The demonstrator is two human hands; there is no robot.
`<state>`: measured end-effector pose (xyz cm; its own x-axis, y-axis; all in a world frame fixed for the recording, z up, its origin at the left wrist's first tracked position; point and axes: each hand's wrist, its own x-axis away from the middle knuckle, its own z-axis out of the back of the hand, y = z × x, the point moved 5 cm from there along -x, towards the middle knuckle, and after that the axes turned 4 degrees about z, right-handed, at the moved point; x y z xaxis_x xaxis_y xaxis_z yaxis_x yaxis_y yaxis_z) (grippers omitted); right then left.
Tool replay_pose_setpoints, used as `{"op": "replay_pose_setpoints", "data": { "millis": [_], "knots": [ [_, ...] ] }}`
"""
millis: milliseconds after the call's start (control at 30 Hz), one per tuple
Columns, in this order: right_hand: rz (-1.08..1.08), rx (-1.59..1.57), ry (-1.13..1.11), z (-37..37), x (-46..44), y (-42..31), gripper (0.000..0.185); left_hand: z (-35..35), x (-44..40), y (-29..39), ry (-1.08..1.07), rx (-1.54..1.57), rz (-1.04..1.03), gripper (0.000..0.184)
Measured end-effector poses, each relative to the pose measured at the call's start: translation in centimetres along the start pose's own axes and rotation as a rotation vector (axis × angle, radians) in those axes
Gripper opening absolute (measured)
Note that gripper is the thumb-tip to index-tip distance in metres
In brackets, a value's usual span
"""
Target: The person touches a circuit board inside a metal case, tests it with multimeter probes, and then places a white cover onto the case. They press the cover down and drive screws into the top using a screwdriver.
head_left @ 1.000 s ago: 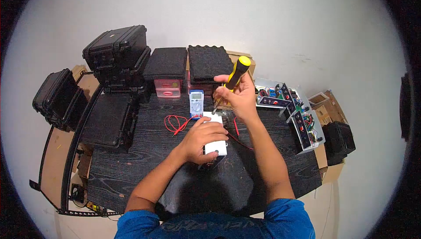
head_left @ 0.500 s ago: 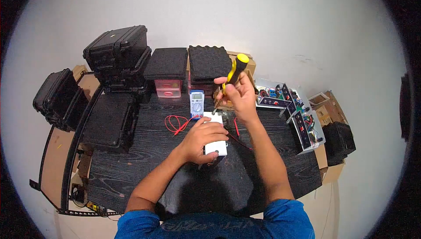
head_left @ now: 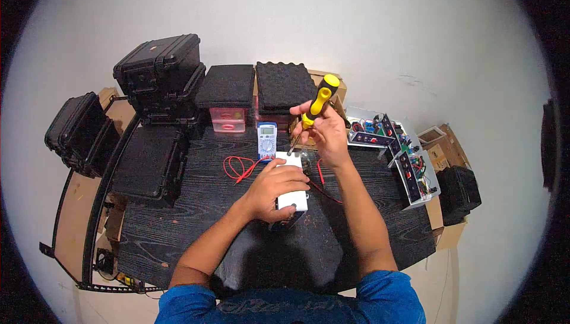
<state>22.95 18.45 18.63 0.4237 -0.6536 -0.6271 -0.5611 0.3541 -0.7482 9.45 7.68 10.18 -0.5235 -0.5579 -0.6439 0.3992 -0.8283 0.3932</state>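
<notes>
My left hand (head_left: 273,191) is wrapped over a white box (head_left: 291,200) on the dark table, its fingers across the top and the thumb at the near edge. In my right hand (head_left: 328,136) is a yellow and black screwdriver (head_left: 320,100), tilted with its handle up and to the right. The screwdriver's shaft runs down to the far end of the white box, where its tip meets or nearly meets the top. Just behind the box lies a blue and grey multimeter (head_left: 267,140). A red test lead (head_left: 239,169) is looped to the left of it.
Black hard cases (head_left: 148,163) stand along the left. Black foam (head_left: 285,85) and a small pink drawer unit (head_left: 228,120) sit at the back. Opened white casings with wiring and circuit boards (head_left: 409,169) lie at the right, beside cardboard boxes (head_left: 454,235).
The screwdriver handle has turned within my right hand, and its top has shifted slightly to the right. My left hand and the white box have stayed in place.
</notes>
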Motion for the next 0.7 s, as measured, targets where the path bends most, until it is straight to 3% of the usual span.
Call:
{"op": "replay_pose_setpoints", "data": {
  "millis": [267, 400, 633, 700],
  "knots": [
    [0.018, 0.282, 0.125, -0.9, 0.0, -0.5, 0.034, 0.0, 0.0, 0.0, -0.004, -0.01, 0.007, 0.055],
    [-0.019, -0.009, 0.051, 0.3, -0.4, 0.9, 0.031, 0.1, 0.0, 0.1, 0.002, -0.005, 0.003, 0.055],
    [-0.01, 0.277, 0.162, -1.1, -0.1, -0.8, 0.025, 0.0, 0.0, 0.0, 0.008, -0.008, -0.001, 0.054],
    [0.001, 0.193, 0.125, -0.2, -0.1, 0.1, 0.025, 0.0, 0.0, 0.0, 0.008, -0.009, -0.003, 0.054]
  ]
}}
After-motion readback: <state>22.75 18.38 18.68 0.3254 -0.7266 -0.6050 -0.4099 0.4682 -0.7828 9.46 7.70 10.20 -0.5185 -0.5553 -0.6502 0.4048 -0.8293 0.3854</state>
